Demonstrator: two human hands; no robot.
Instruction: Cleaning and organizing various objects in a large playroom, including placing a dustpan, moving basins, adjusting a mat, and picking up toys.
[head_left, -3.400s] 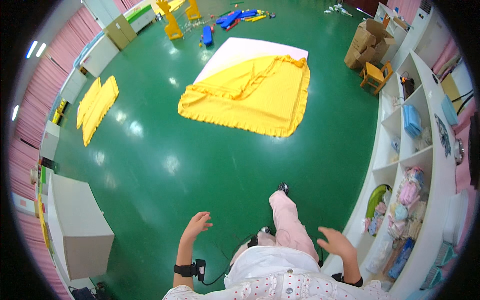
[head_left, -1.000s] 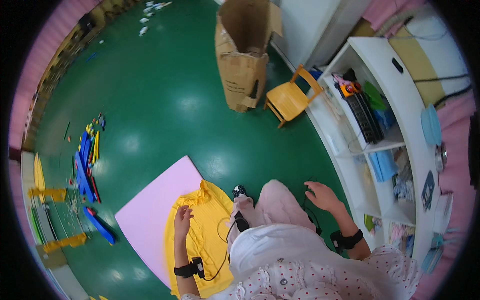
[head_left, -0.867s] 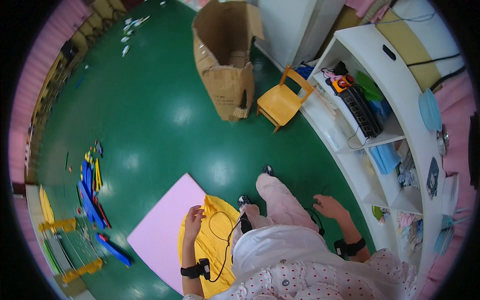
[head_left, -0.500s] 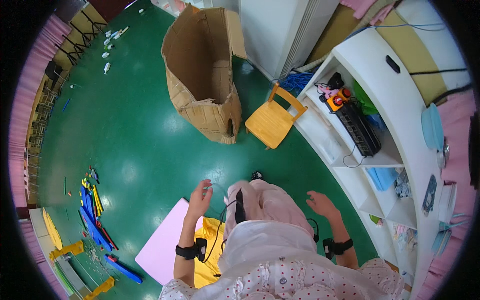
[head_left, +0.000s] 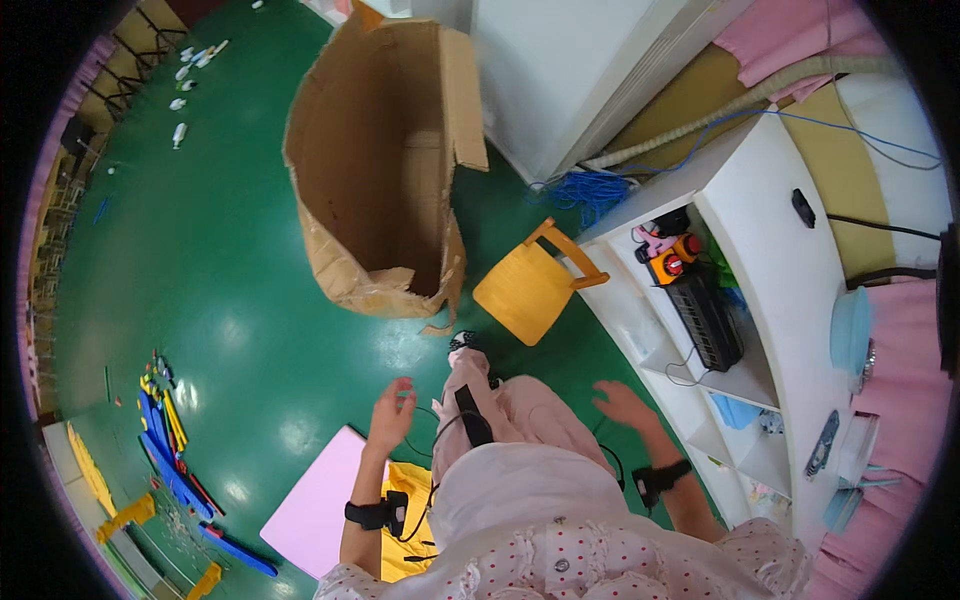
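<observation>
My left hand (head_left: 391, 411) hangs at my left side with its fingers apart and nothing in it. On the other side, my right hand (head_left: 622, 404) is likewise empty, fingers spread. Ahead of me stands a large open cardboard box (head_left: 335, 265) with torn edges; its inside shows brown walls. A small wooden chair (head_left: 533, 292) is just right of the box, nearest to my right hand but not touched. One patterned shoe (head_left: 464, 341) shows in front of my pale trousers, near the box's lower edge.
White shelves (head_left: 720, 190) with a black keyboard-like device (head_left: 705, 322) line the right. Blue cables (head_left: 592, 192) lie beyond the chair. At left are blue and yellow toy pieces (head_left: 170, 455) and white bottles (head_left: 179, 135). A pink board (head_left: 315, 500) and yellow cloth (head_left: 408, 545) are beside my left arm.
I have stepped forward, so the box, chair and shelves are closer. A foot now reaches out ahead of me. Both hands stay empty at my sides.
</observation>
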